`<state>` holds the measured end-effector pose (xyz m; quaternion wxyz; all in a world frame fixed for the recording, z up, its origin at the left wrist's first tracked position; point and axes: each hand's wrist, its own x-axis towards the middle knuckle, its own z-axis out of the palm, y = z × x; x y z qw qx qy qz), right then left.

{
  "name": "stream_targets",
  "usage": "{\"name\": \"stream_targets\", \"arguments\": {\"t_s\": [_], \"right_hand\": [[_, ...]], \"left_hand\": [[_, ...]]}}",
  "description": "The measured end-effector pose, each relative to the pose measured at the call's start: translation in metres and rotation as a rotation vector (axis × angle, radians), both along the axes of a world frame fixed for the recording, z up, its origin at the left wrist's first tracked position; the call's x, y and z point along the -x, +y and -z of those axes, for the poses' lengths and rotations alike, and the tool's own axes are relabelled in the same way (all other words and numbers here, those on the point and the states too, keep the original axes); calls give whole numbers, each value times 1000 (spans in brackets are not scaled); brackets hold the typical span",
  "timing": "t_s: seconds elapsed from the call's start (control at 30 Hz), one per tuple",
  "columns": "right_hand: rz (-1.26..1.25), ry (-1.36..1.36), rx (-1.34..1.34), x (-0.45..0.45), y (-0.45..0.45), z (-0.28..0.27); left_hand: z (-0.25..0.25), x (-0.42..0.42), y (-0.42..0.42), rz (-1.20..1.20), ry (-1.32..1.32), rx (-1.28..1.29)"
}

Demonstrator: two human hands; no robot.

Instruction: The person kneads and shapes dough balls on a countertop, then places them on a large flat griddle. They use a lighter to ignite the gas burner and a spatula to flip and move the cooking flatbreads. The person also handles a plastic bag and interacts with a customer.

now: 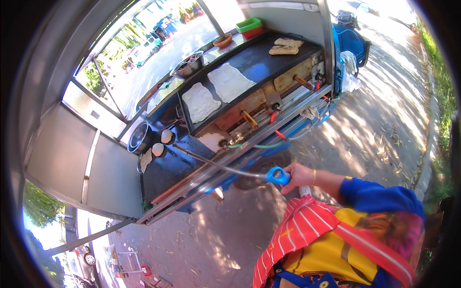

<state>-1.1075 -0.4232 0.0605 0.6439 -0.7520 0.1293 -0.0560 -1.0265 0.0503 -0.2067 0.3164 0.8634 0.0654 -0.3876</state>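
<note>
My right hand [299, 176], with a yellow bracelet at the wrist, is closed on the blue ring handle of what looks like a long flexible-neck gas lighter [277, 176]. Its thin metal neck reaches left over the stall's front rail, and the tip is near two round dough balls [166, 136] on a dark surface [162, 176]. A torn-looking piece of flat dough [146, 160] lies beside them. Two pale dough sheets [230, 83] [200, 102] lie on the black griddle [259, 68], with browned flatbreads [284, 49] at its far end. My left hand is out of view.
Burner valves with red and green hoses [274, 117] sit below the griddle, behind a metal rail [248, 144]. A metal pot [139, 136] stands at the left. A bowl [189, 64], a wicker basket [222, 40] and green and red plastic baskets [248, 24] line the back shelf.
</note>
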Motion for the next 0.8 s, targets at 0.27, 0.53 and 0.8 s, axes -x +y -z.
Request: {"name": "stream_targets", "arguments": {"t_s": [0.27,0.53,0.8], "right_hand": [[-141,-111,128,-34,10,-11],[52,-74,54,-47,18,-10],[-353,-164,329,-83,44,-24]], "left_hand": [[7,60,55,-140,-4,5],[5,67,38,-413,-172,-9],[-266,-22,-49,-388,-1494,-104]]}}
